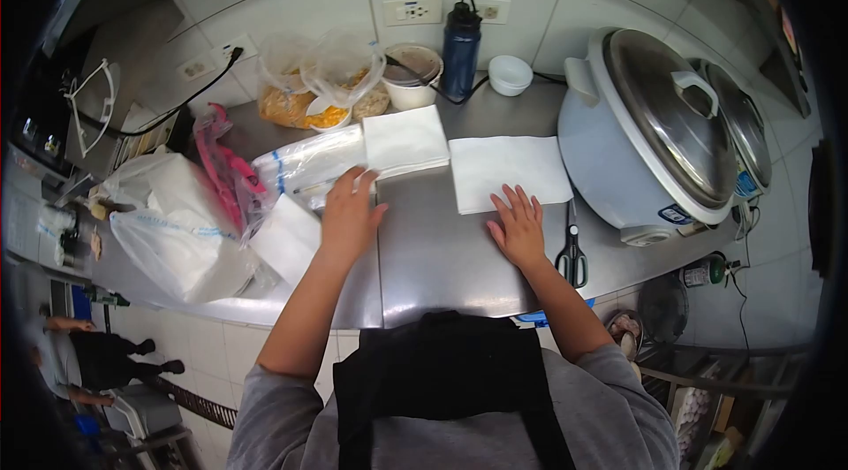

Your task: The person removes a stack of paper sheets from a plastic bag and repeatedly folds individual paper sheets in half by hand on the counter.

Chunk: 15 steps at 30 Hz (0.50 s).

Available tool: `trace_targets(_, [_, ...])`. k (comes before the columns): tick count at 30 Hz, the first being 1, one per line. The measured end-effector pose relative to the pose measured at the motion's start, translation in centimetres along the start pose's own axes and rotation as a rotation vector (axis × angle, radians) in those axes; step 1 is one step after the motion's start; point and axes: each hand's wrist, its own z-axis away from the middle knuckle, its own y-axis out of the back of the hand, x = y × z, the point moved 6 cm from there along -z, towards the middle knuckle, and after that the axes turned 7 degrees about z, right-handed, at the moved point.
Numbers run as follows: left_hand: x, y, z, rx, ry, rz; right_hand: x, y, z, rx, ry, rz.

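My right hand (517, 227) lies with fingers spread on the near edge of a stack of flat white paper (508, 167); whether these are napkins or bags, I cannot tell. My left hand (351, 216) has its fingers stretched out, by a clear plastic pack of white paper (314, 156) and just below a second white paper stack (406, 140). Left of that hand lies another white paper piece (289, 238). Black-handled scissors (572, 256) rest on the steel counter (428, 253), right of my right hand.
A large rice cooker (609, 152) stands at the right. Along the wall are a blue bottle (461, 50), white bowls (510, 75), a lidded tub (412, 86) and bagged food (287, 103). A plastic bag of white packs (190, 236) sits left. A person (97, 360) stands far left.
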Motion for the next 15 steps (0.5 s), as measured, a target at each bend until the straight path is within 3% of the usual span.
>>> trace_targets(4, [-5.5, 3.6, 7.7, -0.038, 0.311, -0.078, -2.1, 1.1, 3.1, -0.011, 0.011, -0.046])
trace_targets(7, [-7.9, 3.2, 11.1, -0.077, 0.407, 0.008, -3.5, 1.3, 4.4, -0.06, 0.025, -0.052])
trace_targets(12, [-7.0, 3.5, 11.6, -0.056, 0.398, 0.104, -3.6, 1.4, 4.1, -0.061, -0.012, -0.059])
trace_targets(15, [-5.5, 3.7, 11.2, -0.033, 0.308, -0.054, -3.4, 1.1, 4.3, -0.066, -0.031, -0.06])
